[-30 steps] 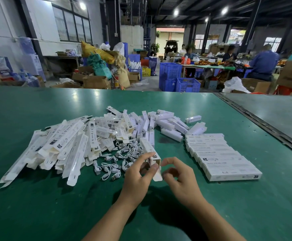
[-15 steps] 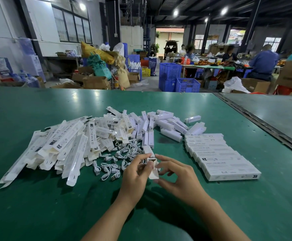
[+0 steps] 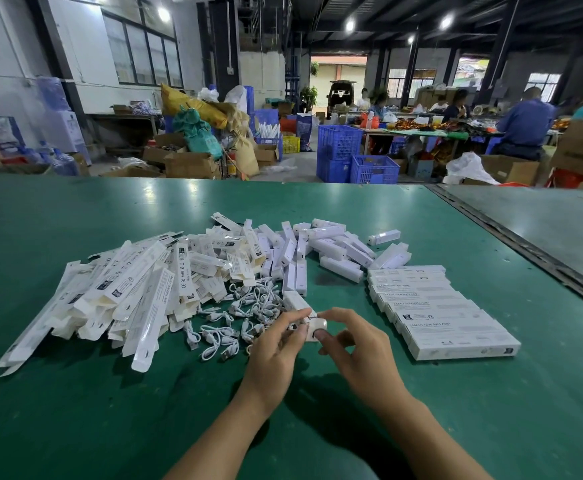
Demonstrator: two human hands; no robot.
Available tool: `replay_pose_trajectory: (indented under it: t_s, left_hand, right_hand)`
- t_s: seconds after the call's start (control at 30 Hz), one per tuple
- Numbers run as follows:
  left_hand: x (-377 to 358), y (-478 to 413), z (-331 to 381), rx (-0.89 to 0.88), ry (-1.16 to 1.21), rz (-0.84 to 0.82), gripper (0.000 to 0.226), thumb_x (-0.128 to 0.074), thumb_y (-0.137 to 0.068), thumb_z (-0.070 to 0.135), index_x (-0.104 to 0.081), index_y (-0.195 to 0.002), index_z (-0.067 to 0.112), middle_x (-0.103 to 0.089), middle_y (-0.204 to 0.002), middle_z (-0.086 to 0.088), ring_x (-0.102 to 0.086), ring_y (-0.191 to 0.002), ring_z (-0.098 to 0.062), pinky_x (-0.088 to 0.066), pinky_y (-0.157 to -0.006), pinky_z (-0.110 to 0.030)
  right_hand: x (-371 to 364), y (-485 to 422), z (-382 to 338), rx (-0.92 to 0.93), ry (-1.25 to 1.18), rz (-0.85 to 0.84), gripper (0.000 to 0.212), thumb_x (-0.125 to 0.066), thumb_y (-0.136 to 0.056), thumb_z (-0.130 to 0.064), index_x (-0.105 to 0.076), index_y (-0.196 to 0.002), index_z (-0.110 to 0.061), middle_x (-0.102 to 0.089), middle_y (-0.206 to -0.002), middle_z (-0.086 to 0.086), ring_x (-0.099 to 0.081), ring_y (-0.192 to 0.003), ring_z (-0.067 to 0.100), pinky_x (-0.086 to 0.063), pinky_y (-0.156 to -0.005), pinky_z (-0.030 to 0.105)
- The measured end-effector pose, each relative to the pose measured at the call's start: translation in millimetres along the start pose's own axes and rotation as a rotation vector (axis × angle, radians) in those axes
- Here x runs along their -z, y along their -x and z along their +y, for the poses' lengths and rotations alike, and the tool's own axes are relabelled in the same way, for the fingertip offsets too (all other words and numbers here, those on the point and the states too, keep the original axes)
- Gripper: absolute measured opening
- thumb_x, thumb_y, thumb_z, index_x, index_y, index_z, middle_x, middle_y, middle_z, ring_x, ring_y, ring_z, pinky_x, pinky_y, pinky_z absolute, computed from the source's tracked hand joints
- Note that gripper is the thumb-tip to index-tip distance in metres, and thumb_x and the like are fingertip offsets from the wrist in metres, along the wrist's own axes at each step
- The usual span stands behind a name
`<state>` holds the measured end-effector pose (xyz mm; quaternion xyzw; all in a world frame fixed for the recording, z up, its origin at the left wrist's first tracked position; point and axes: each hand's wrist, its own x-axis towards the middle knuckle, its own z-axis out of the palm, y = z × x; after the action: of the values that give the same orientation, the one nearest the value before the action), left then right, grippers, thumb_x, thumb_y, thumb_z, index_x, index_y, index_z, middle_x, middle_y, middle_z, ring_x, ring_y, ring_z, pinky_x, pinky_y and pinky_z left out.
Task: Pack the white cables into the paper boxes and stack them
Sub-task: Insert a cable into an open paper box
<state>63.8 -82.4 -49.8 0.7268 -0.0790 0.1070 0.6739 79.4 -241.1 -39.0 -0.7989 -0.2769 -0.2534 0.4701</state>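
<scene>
A glossy green desk (image 3: 110, 410) stretches toward a warehouse floor crowded with stacked blue plastic crates (image 3: 340, 142), open cardboard boxes (image 3: 191, 165), and a bulging yellow sack (image 3: 193, 107) and green sack (image 3: 198, 133). A second desk (image 3: 543, 230) sits along its right edge. Beyond, workers, among them a person in a blue shirt (image 3: 525, 124), sit at a cluttered long table (image 3: 418, 132), while a dark vehicle (image 3: 341, 93) stands in the open doorway under bright ceiling lights (image 3: 446, 21).

One head-worn wide-angle view looks forward and down, close over the green table (image 3: 75, 427).
</scene>
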Motion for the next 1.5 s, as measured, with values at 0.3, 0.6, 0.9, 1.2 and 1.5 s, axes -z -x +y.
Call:
replay_pose_trajectory:
  t_s: [0.3, 0.6, 0.9, 1.2, 1.5]
  left_hand:
    - [0, -1, 0, 0.032, -0.016, 0.011, 0.037, -0.048, -0.104, 0.009, -0.066, -0.117, 0.039, -0.065, -0.118, 0.032, -0.059, -0.115, 0.007, -0.049, -0.102, -0.026]
    - [0, 1, 0, 0.012, -0.047, -0.004, 0.035, -0.052, -0.092, 0.040, -0.067, -0.123, 0.036, -0.067, -0.120, 0.026, -0.060, -0.116, 0.003, -0.049, -0.104, -0.035]
    - [-1, 2, 0, -0.114, -0.147, -0.001, 0.028, -0.062, -0.083, 0.053, -0.066, -0.110, 0.049, -0.076, -0.096, 0.013, -0.073, -0.092, -0.008, -0.055, -0.085, -0.024]
    - [1, 2, 2, -0.136, -0.184, -0.008, 0.028, -0.056, -0.084, 0.055, -0.067, -0.108, 0.047, -0.074, -0.097, 0.020, -0.070, -0.093, -0.001, -0.054, -0.082, -0.017]
    - [0, 4, 10, -0.181, -0.249, -0.034, 0.025, -0.055, -0.098, 0.041, -0.060, -0.121, 0.051, -0.068, -0.116, 0.026, -0.060, -0.112, 0.009, -0.040, -0.091, -0.005]
  right_hand:
    - [0, -1, -5, 0.086, 0.019, 0.037, 0.011, -0.073, -0.085, -0.007, -0.074, -0.095, -0.009, -0.068, -0.106, -0.009, -0.068, -0.068, 0.004, -0.056, -0.069, 0.019]
    - [3, -1, -7, 0.020, -0.014, 0.057, 0.007, -0.073, -0.084, -0.003, -0.076, -0.090, -0.006, -0.072, -0.098, -0.006, -0.069, -0.067, 0.011, -0.057, -0.067, 0.023]
    - [4, 1, -6, -0.258, -0.201, 0.009, 0.014, -0.076, -0.084, -0.022, -0.070, -0.091, -0.032, -0.072, -0.068, 0.001, -0.067, -0.058, 0.026, -0.052, -0.054, 0.041]
    - [5, 1, -13, -0.397, -0.309, 0.010, 0.019, -0.079, -0.081, -0.020, -0.067, -0.089, -0.033, -0.072, -0.071, 0.005, -0.071, -0.064, 0.028, -0.052, -0.068, 0.060]
    - [9, -9, -20, -0.940, -0.892, -0.202, 0.053, -0.063, -0.086, -0.047, -0.053, -0.118, -0.006, -0.060, -0.075, 0.013, -0.064, -0.060, 0.029, -0.054, -0.054, 0.034]
